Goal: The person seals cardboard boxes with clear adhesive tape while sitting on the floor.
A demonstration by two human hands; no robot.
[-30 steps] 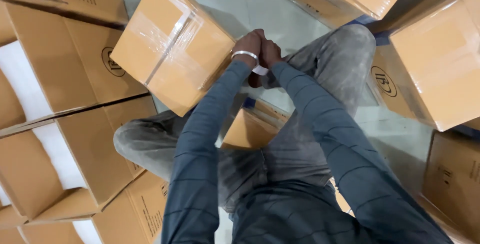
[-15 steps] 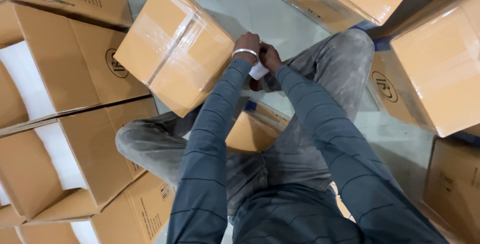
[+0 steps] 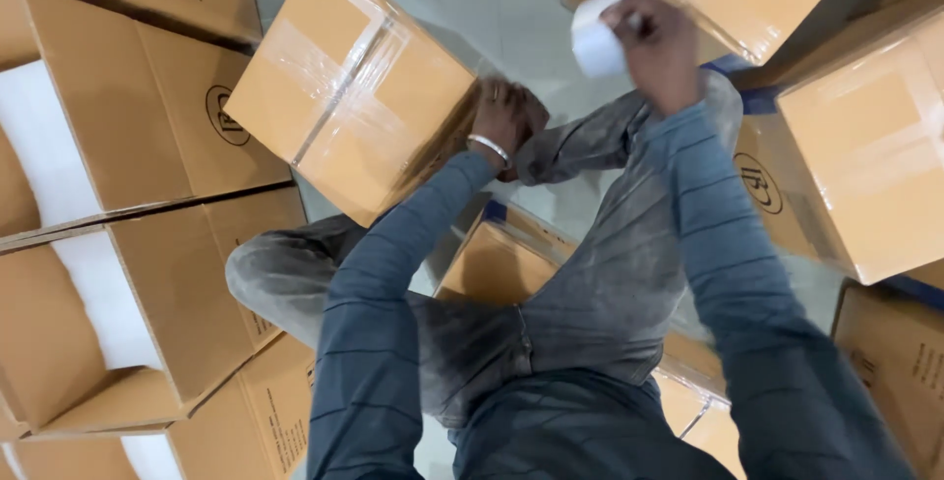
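While stacked cartons point(image 3: 128, 146) crowd around, hands point(image 3: 506, 121) touch the taped box point(image 3: 349, 87).

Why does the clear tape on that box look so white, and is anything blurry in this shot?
In the head view, overhead light glares off the tape on the sealed carton, washing it pale. The right hand and its white roll look slightly smeared; the left hand on the carton's edge is sharper. Carton edges bow near the frame's borders, a wide-lens effect.
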